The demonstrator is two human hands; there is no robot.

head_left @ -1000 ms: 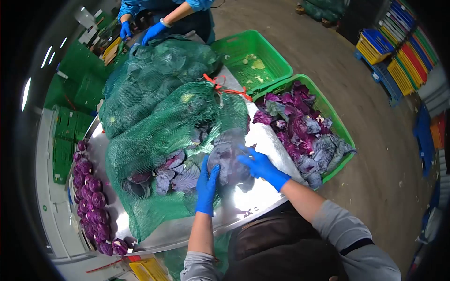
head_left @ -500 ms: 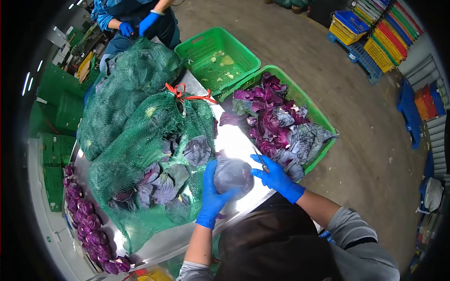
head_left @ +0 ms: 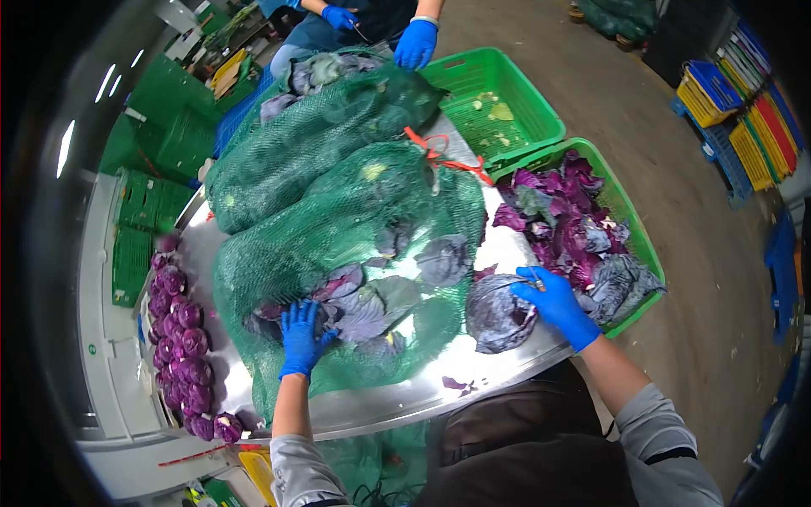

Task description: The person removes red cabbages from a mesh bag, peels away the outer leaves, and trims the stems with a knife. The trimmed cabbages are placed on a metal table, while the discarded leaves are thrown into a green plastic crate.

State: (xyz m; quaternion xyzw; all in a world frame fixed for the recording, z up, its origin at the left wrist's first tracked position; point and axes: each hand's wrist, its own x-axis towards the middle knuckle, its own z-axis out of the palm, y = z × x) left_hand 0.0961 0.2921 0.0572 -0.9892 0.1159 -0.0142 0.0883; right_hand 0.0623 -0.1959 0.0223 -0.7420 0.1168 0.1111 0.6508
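My left hand [head_left: 304, 340], in a blue glove, lies with spread fingers on the green mesh bag [head_left: 329, 207], beside loose purple-green cabbage leaves [head_left: 359, 313]. My right hand [head_left: 559, 306], also gloved in blue, is closed around a small knife [head_left: 536, 277], mostly hidden by the fingers. Just left of those fingers, a red cabbage [head_left: 498, 314] with dull outer leaves sits on the metal table [head_left: 422, 397]. Whether the right fingertips touch it is hard to tell.
Trimmed red cabbages [head_left: 182, 342] line the table's left edge. A green crate [head_left: 646, 253] of purple leaves stands at the right, with another green crate [head_left: 541, 118] behind it. Across the table, a co-worker's gloved hand [head_left: 416, 44] is near a second mesh bag [head_left: 321, 127].
My left hand has let go of a cabbage and moved left onto the mesh bag. A cabbage rests on the table beside my right hand. The camera view has shifted.
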